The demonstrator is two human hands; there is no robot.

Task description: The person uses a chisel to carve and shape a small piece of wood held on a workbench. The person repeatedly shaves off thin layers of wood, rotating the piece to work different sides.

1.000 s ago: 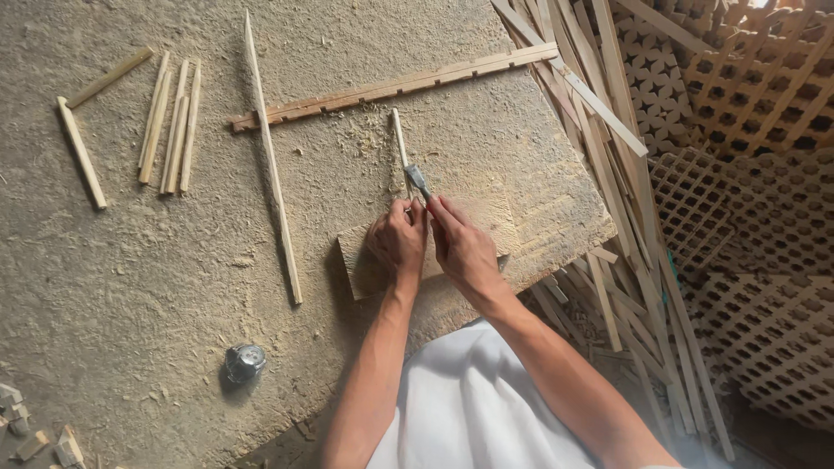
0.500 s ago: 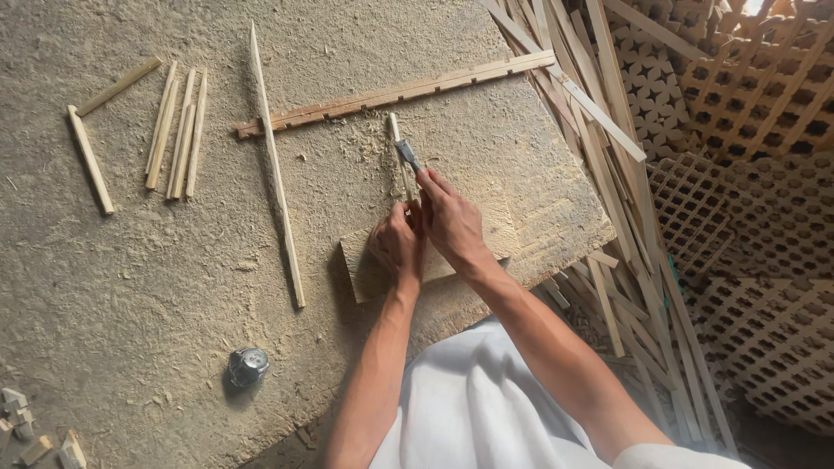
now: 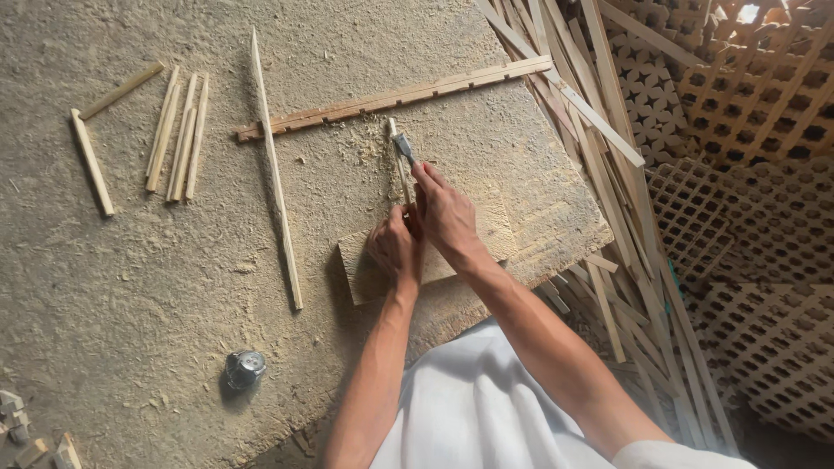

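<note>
Right hand (image 3: 443, 213) closed around a small metal-bladed chisel with a dark handle (image 3: 405, 149); blade tip points away from the body and sits on a thin pale wooden stick (image 3: 399, 161). Left hand (image 3: 395, 247) closed down on the near end of that stick, pinning it against a flat rectangular pale wooden block (image 3: 365, 269). Block lies near the front edge of the sawdust-covered surface (image 3: 130, 287). The stick runs from under the left hand out past the block's far edge.

Fresh shavings lie around the far end of the stick, just short of a long notched wooden strip (image 3: 395, 97) lying across the surface.

Notes on doing the cut well (judgement):
- Keep the blade at a low angle, stroke directed away from the body, along the grain.
- Left fingers should sit behind the cutting edge, never ahead of it.
- Press the stick flat to the block; such a slender piece will likely flex or roll if lightly held.
- Shallow passes; a deep bite could split it.

Also present: a long thin pointed wooden slat (image 3: 276, 182) left of the block, a group of short pale sticks (image 3: 178, 135) far left, a small round metal tin (image 3: 245, 368) near the front edge, stacked wooden lattice panels (image 3: 747, 174) at right.
</note>
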